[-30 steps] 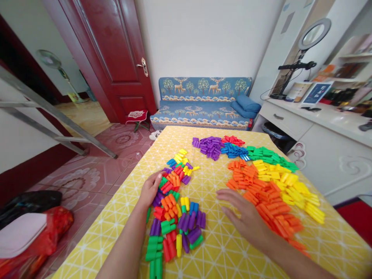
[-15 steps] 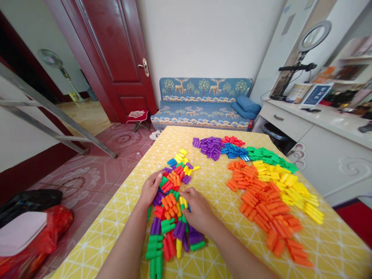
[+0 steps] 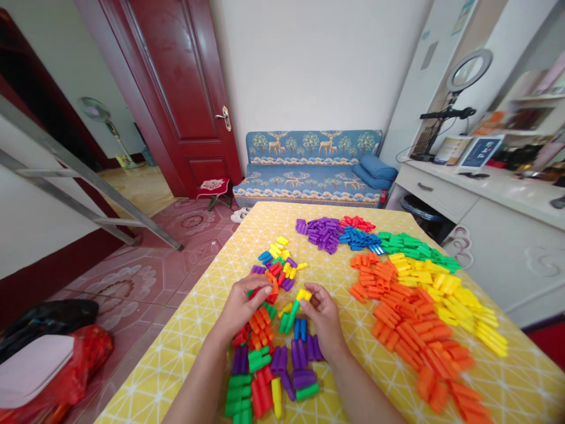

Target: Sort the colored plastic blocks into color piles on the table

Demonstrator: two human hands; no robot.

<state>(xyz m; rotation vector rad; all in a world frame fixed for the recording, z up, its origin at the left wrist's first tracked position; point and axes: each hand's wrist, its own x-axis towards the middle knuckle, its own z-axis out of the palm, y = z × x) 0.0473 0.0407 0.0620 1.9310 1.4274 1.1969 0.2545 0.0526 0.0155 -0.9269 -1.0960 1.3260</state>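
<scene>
My right hand (image 3: pixel 327 318) pinches a yellow plastic building tube (image 3: pixel 303 294) between thumb and fingers, with a green tube piece (image 3: pixel 288 318) joined to it or touching it. My left hand (image 3: pixel 241 303) arches over the left side of a mixed pile, its thumb and fingers apart beside red and orange pieces (image 3: pixel 272 287); what lies under the palm is hidden. Around the hands lie orange pieces (image 3: pixel 260 321), blue pieces (image 3: pixel 301 328), purple pieces (image 3: pixel 299 353), green pieces (image 3: pixel 238 394), red pieces (image 3: pixel 262 391) and a long yellow tube (image 3: pixel 276 397).
Sorted piles lie along the right of the patterned yellow tablecloth (image 3: pixel 176 368): orange (image 3: pixel 410 318), yellow (image 3: pixel 450 288), green (image 3: pixel 410 246), blue (image 3: pixel 358 238), purple (image 3: pixel 322 232) and red (image 3: pixel 358 223). A blue sofa (image 3: pixel 304 176) stands beyond, a white cabinet (image 3: pixel 507 235) at right.
My right hand has drawn back to the right from the pile and raised the yellow and green tubes. My left hand has shifted slightly right, its fingers more curled. The camera view has tilted slightly.
</scene>
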